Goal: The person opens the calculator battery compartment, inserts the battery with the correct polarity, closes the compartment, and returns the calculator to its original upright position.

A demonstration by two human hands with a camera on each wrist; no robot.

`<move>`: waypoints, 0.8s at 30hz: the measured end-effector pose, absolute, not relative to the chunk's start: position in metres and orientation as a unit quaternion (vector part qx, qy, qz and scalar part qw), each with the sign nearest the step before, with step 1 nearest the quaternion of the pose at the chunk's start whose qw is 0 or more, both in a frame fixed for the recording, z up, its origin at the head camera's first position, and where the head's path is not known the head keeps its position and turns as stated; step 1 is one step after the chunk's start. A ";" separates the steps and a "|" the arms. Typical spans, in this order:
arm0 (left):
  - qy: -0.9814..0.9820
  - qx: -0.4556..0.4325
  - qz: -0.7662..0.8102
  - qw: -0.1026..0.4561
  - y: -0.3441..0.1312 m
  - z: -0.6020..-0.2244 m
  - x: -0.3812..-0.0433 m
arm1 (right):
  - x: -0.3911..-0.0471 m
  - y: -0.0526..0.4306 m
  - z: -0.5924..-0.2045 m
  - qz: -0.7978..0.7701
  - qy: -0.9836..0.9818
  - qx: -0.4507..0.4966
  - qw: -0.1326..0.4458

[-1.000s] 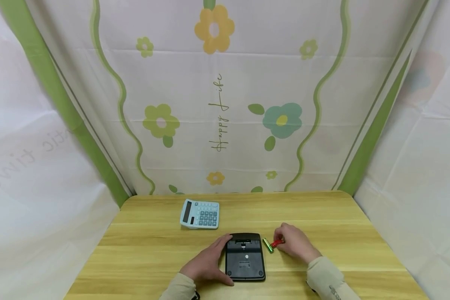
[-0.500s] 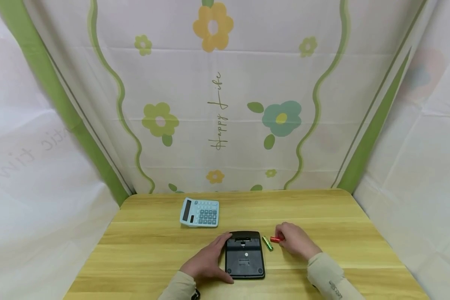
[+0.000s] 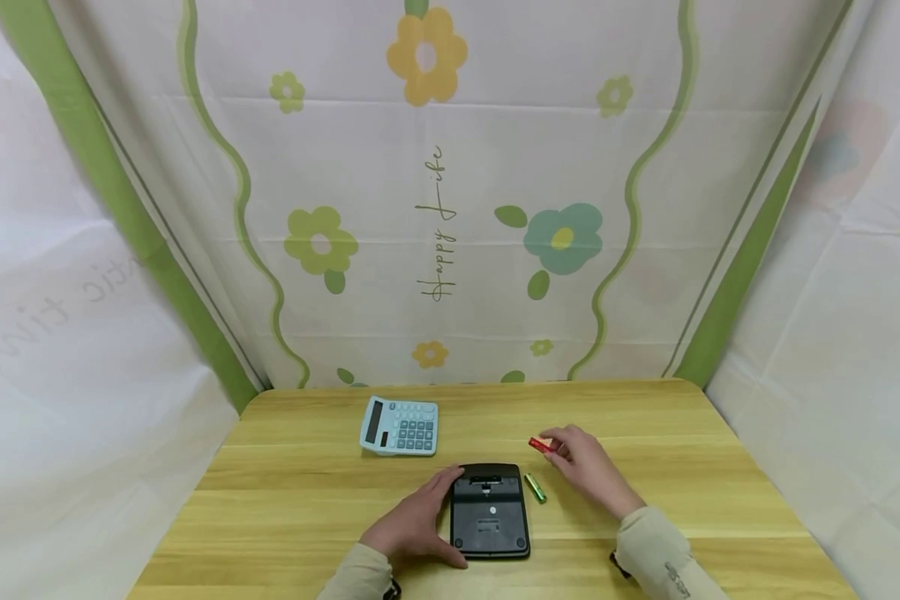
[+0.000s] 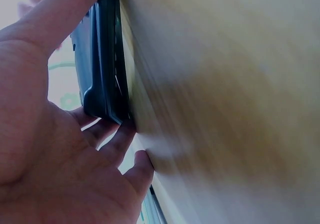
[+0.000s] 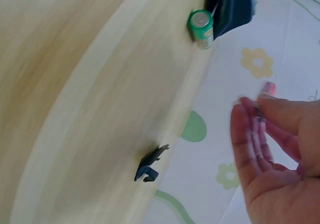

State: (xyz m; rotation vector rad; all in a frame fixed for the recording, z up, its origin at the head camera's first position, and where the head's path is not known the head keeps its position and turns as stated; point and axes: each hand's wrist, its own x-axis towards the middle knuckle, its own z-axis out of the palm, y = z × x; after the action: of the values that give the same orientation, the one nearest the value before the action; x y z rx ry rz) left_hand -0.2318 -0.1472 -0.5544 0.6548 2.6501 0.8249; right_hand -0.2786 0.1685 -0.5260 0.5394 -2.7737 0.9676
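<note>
A black calculator [image 3: 489, 521] lies face down, its open battery slot at the far end. My left hand [image 3: 417, 523] holds it along the left side, thumb at the near corner and fingertips at the far one; the left wrist view shows the fingers [image 4: 117, 141] against its edge. Above the table, my right hand [image 3: 588, 473] pinches a red battery [image 3: 539, 445] between thumb and fingers. Just right of the calculator lies a green battery [image 3: 536, 487]. In the right wrist view a small black battery cover [image 5: 148, 165] with clips rests on the table, hidden in the head view.
A light blue calculator [image 3: 401, 427] lies face up farther back, left of centre. The wooden table [image 3: 285, 500] ends at a flower-printed curtain [image 3: 487, 317], with more pale cloth on both sides.
My right hand has drawn the red battery away from the green one, then lifted it up and toward the back. The green battery stays on the table, and my left hand has kept its place.
</note>
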 end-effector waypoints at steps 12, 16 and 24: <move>0.917 0.228 0.292 0.146 -0.147 -0.554 -0.232 | -0.276 0.171 -0.521 0.432 -0.872 0.219 0.068; 0.918 0.227 0.291 0.144 -0.147 -0.555 -0.232 | -0.276 0.170 -0.521 0.441 -0.866 0.224 0.064; 0.917 0.226 0.293 0.146 -0.147 -0.556 -0.232 | -0.275 0.169 -0.520 0.450 -0.861 0.230 0.064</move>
State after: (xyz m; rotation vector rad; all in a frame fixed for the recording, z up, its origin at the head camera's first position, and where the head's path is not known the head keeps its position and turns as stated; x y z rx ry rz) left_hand -0.2324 -0.1468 -0.5562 0.6514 2.6420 0.8450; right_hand -0.2751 0.1685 -0.5196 0.6946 -2.5984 1.3571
